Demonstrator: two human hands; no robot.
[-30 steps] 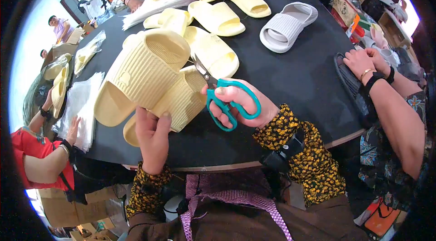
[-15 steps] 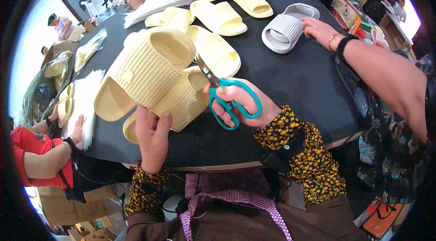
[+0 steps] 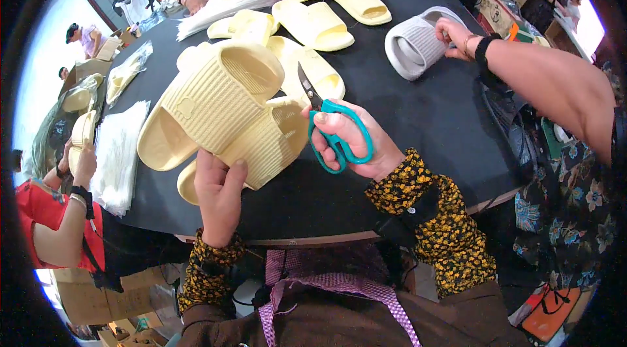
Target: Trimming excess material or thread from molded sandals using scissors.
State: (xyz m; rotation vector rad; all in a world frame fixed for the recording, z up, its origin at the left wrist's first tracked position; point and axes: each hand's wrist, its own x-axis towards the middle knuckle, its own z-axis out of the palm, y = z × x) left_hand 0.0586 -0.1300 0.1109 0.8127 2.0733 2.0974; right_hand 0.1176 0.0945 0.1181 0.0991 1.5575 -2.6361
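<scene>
My left hand (image 3: 219, 193) grips a pair of pale yellow ribbed slide sandals (image 3: 215, 108) from below, holding them stacked and tilted over the near edge of the black round table (image 3: 418, 118). My right hand (image 3: 349, 141) holds teal-handled scissors (image 3: 330, 128), fingers through the loops. The blades point up and left, their tips just above the right edge of the lower sandal's strap. Both my sleeves are dark with a yellow flower print.
More yellow slides (image 3: 313, 23) lie across the table's middle and far side. A co-worker's hand (image 3: 457, 36) on the right touches a white slide (image 3: 415, 43). Clear plastic bags (image 3: 117, 151) lie at the left edge, by another person in red (image 3: 59, 216).
The co-worker's arm on the right has reached across the table and now touches the white slide. My hands, sandals and scissors stay much as they were.
</scene>
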